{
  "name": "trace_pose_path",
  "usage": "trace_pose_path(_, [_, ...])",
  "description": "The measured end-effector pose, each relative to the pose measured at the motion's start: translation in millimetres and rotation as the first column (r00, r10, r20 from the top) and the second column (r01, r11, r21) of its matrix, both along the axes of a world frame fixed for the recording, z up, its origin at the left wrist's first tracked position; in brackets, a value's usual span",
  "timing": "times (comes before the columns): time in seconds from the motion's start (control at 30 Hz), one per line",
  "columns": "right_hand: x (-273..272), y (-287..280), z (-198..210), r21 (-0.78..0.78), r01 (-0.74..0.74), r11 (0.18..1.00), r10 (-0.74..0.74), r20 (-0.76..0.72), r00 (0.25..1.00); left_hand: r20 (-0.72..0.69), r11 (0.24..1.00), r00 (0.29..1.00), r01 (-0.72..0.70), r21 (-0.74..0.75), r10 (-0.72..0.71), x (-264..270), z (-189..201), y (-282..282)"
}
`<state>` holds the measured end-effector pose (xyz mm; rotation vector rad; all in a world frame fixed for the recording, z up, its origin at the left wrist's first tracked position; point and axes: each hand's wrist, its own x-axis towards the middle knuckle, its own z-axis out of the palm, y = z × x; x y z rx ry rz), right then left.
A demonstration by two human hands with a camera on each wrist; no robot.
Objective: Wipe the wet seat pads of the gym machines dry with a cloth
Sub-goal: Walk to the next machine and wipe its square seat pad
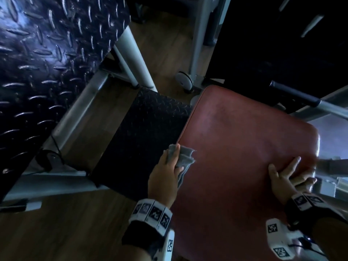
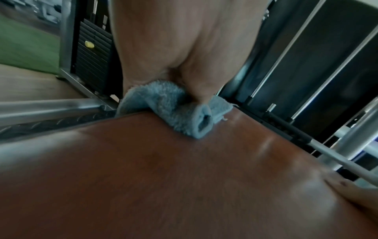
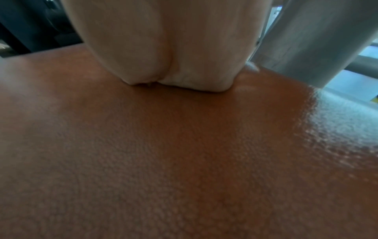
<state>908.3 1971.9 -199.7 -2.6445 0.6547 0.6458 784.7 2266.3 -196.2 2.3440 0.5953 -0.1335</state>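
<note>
A red-brown seat pad (image 1: 235,147) fills the middle and right of the head view. My left hand (image 1: 176,159) grips a bunched grey-blue cloth (image 1: 185,157) and holds it against the pad's left edge. In the left wrist view the cloth (image 2: 174,111) is folded under my palm (image 2: 180,48), lying on the pad (image 2: 184,177). My right hand (image 1: 286,170) rests on the pad's near right corner with thumb and fingers spread, holding nothing. The right wrist view shows that palm (image 3: 163,48) pressed on the pad's grained, shiny surface (image 3: 163,153).
A large black diamond-plate footplate (image 1: 47,63) rises at upper left, with a smaller one (image 1: 146,132) low beside the pad. Grey steel frame tubes (image 1: 79,110) run between them. A black-gripped handle bar (image 1: 293,95) sits beyond the pad. Wooden floor (image 1: 66,232) lies at lower left. A weight stack (image 2: 92,61) stands behind.
</note>
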Motion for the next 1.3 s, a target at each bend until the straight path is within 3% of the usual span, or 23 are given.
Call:
trace_pose_path(0.3, [1.7,-7.6,-1.5,-0.01,-0.068,0.998,0.068,-0.02,0.997,-0.046,0.999,0.998,-0.037,0.01,0.037,54.4,0.4,-2.8])
trace_pose_path(0.53, [-1.2,-6.1,-4.9,0.025,-0.084,0.996,0.083,0.039,0.996,-0.031,0.998,0.999,-0.037,0.043,0.039,-14.7,2.6,-7.0])
trace_pose_path(0.63, [-1.9,-6.0,-11.0,0.023,-0.067,0.998,0.063,0.142,0.988,-0.045,0.995,0.995,-0.083,0.062,0.086,-44.0,0.3,-10.1])
trace_pose_path(0.73, [-2.3,-5.8,-15.5,0.085,-0.094,0.992,0.086,0.098,0.991,-0.051,0.991,0.993,-0.107,0.079,0.111,-37.2,-4.5,-9.3])
trace_pose_path(0.83, [-2.9,-6.0,-18.9,-0.004,-0.069,0.998,0.069,0.173,0.983,-0.083,0.989,0.985,-0.15,-0.003,0.149,-22.7,-6.2,-3.4])
trace_pose_path(0.9, [-3.2,-4.5,-19.3,0.059,-0.093,0.994,0.083,0.15,0.985,-0.075,0.988,0.987,-0.148,-0.035,0.145,-21.8,-6.0,-2.3])
trace_pose_path(0.97, [-2.3,-7.3,-17.6,0.093,-0.101,0.991,0.086,0.152,0.985,-0.042,0.991,0.991,-0.131,-0.034,0.13,-29.1,-3.7,-3.5])
trace_pose_path(1.07, [-0.8,-13.7,-21.0,0.016,-0.114,0.993,0.108,0.2,0.974,-0.01,0.993,0.993,-0.122,0.006,0.122,-56.6,-2.6,-7.2])
trace_pose_path(1.17, [-1.8,-14.4,-21.7,0.034,-0.096,0.995,0.088,0.183,0.979,-0.052,0.991,0.99,-0.131,-0.014,0.13,-78.8,-2.0,-6.3])
trace_pose_path(1.3, [0.7,-14.4,-23.9,-0.002,-0.086,0.996,0.085,0.184,0.979,-0.135,0.993,0.985,-0.115,-0.02,0.111,-64.4,2.9,2.4])
